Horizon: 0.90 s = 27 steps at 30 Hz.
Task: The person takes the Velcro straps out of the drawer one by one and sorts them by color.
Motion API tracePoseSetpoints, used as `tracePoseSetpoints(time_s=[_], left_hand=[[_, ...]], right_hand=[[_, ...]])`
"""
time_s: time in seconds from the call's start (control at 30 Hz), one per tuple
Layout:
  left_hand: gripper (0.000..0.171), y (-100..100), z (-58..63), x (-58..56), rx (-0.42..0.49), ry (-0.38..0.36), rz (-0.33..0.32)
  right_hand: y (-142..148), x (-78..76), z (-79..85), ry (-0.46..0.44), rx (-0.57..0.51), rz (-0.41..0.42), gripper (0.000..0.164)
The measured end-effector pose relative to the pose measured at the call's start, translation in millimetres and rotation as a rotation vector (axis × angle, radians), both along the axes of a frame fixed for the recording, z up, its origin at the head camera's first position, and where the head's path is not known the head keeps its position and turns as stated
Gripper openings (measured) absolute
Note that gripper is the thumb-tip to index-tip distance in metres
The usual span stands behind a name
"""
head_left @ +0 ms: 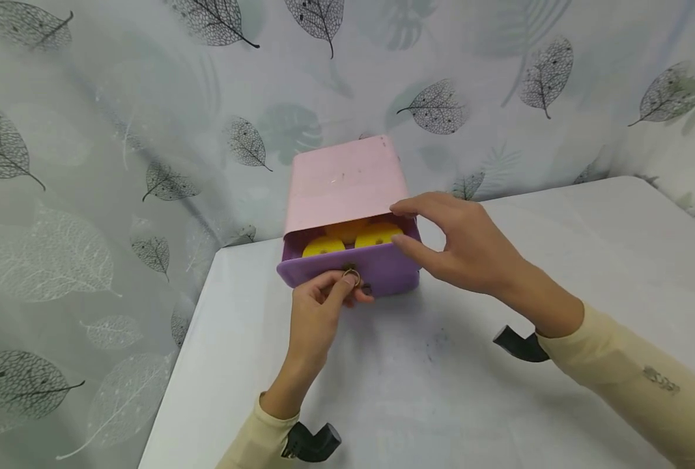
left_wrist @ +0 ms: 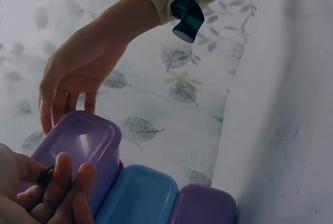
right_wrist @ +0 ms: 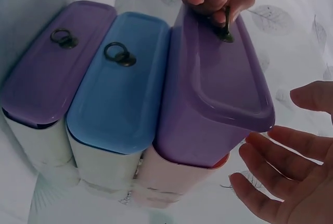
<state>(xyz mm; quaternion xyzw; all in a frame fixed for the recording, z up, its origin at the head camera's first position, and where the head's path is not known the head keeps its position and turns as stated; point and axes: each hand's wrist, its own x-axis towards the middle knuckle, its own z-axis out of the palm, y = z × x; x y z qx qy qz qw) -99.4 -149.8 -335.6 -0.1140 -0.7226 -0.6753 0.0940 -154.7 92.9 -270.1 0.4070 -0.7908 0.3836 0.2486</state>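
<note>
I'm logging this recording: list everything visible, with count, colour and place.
Drawer cabinet: one, pink top section with paler sections below, on the table
Top drawer: one, purple, pulled partly out
Middle drawer: one, blue, below it
Bottom drawer: one, purple, lowest
Ring pulls: three, dark metal, one per drawer front
Round pieces: at least two, yellow, inside the top drawer
Table: one, white, underneath
Leaf-print backdrop: grey-white, behind
Wrist devices: two, black, one per wrist
Sleeves: two, cream, on the forearms
Hands: two; left pinching the top ring, right beside the top drawer
</note>
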Motion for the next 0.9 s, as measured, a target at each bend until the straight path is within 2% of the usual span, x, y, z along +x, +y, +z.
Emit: tracePoseSetpoints(time_s=[0.27,0.57,0.73,0.9], left_hand=[[0.022,3,-0.6,5.2,0.039,0.011,0.004],[0.025,5,-1.6,7.2,0.092,0.032,0.008],[0.027,6,-2.4,10.8,0.089,0.045,0.012],[0.026,7,-3.3,18.3,0.08,0.026,0.01]], right_hand=[[-9,-7.2,12.8,-0.029,0.092,0.042,0.03],[-17,-15.3,22.5,-0.155,0.176,0.069,0.019],[-20,-18.4,25.3,-0.178,0.178,0.073,0.02],[-19,-17.3,25.4,-0.218,0.174,0.084,0.019]])
